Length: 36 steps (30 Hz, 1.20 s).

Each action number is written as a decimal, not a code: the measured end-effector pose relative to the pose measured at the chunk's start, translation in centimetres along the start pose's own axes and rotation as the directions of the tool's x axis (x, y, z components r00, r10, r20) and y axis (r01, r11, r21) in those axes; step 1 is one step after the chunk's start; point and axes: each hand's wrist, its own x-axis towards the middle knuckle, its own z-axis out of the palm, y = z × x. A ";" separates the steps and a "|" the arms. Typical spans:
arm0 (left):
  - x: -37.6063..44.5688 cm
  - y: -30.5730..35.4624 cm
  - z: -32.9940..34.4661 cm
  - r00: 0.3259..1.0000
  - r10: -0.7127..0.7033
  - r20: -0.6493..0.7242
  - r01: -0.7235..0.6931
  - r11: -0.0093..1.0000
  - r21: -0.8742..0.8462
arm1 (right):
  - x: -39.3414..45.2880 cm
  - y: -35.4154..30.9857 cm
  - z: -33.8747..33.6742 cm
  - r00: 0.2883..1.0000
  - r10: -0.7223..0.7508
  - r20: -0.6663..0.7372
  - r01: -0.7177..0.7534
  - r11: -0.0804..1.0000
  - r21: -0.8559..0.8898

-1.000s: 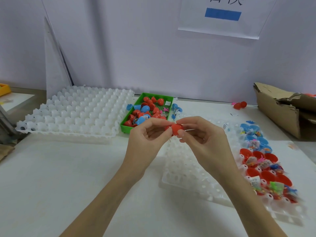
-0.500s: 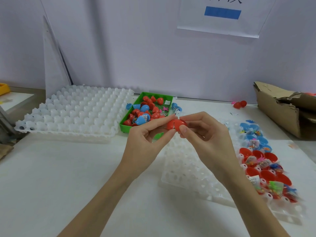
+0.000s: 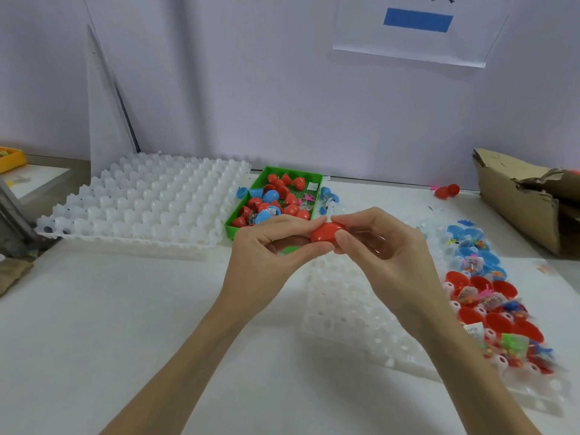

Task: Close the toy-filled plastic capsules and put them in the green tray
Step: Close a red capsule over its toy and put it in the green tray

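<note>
Both hands hold one red capsule (image 3: 326, 232) above the table's middle. My left hand (image 3: 266, 249) pinches its left half and my right hand (image 3: 379, 249) pinches its right half, the two halves pressed together. Just behind them lies the green tray (image 3: 315, 176), filled with several red and blue closed capsules. To the right, a white holder tray (image 3: 345, 312) carries open red capsule halves (image 3: 499, 321) and open blue capsule halves (image 3: 474, 246), each with small packed toys inside.
A large white moulded holder tray (image 3: 141, 205) with no capsules in it lies at the left back. A torn cardboard box (image 3: 521, 196) stands at the right edge. Two loose red capsule pieces (image 3: 445, 190) lie near the back wall. A yellow bin (image 3: 9, 158) sits far left.
The hands rose a little and turned the red capsule; its halves have come together into a closed shape between the fingertips.
</note>
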 end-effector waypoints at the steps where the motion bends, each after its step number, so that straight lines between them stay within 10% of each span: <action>1: 0.0 -0.1 0.0 1.000 -0.007 0.003 0.007 1.000 0.014 | 0.0 0.1 0.1 1.000 0.007 -0.005 -0.007 1.000 -0.006; 7: -0.6 -0.8 0.7 0.990 0.123 -0.064 -0.101 0.956 0.275 | -0.2 0.9 1.2 0.998 0.048 -0.036 -0.048 0.999 0.005; 14: -1.2 -1.6 1.7 0.893 0.450 0.010 -0.350 0.679 0.645 | -0.9 1.5 2.8 0.986 0.035 -0.165 -0.060 0.987 -0.148; 26: -1.7 -2.2 1.8 0.845 0.525 0.099 -0.423 0.546 0.723 | -1.0 1.7 3.2 0.991 -0.096 -0.094 0.056 0.929 -0.365; 36: -1.3 -2.6 1.7 0.845 0.516 0.137 -0.442 0.532 0.722 | -0.8 2.0 3.6 0.996 -0.017 -0.082 -0.001 0.978 -0.209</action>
